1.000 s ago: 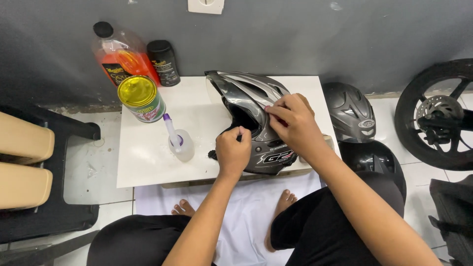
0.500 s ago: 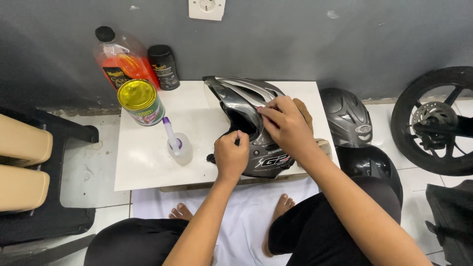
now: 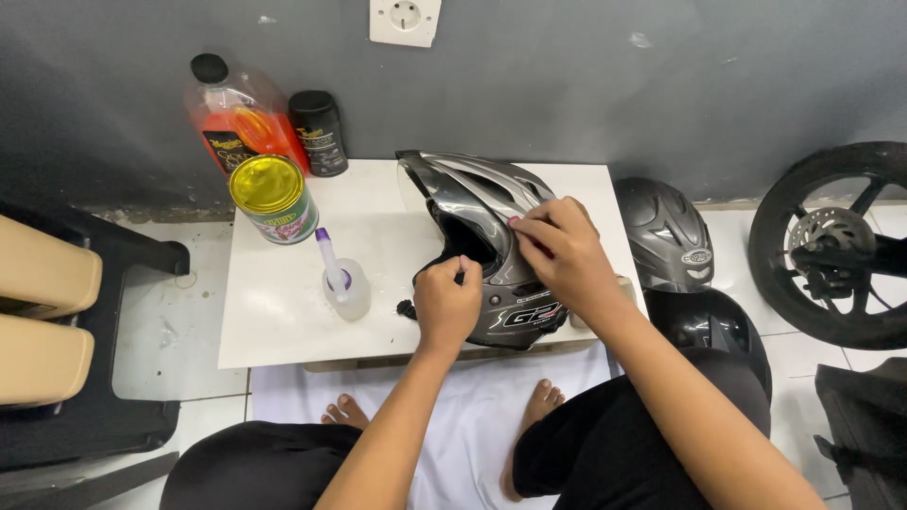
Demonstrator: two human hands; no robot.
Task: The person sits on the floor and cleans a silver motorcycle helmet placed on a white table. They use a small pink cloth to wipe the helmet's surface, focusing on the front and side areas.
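White cloth (image 3: 472, 416) lies nearest, spread on the floor under the person's bare feet, between legs in black. Just beyond it stands a low white table (image 3: 274, 321). On its right half rests a grey and black helmet (image 3: 491, 246) with a peaked visor, its opening turned left. The left hand (image 3: 447, 304) is curled shut on the helmet's lower front edge; the right hand (image 3: 557, 253) lies over the helmet's side, fingers pinched narrow on something small and pinkish, too small to make out. Left of the helmet stands a small clear bottle (image 3: 342, 281) with a purple-tipped nozzle. Farther back on the left sits a round tin (image 3: 273, 197) with a yellow lid and a green patterned label. Behind it, against the wall, stand a clear jug (image 3: 241, 118) of orange liquid with a black cap and dark label, and a black canister (image 3: 318, 132) with a pale label. Right of the table, on the tiled floor, lie two more helmets (image 3: 675, 246), grey behind black. A wheel (image 3: 836, 241) with a brake disc is cut off at the right edge. A white socket (image 3: 405, 21) sits on the dark grey wall, cropped at the top
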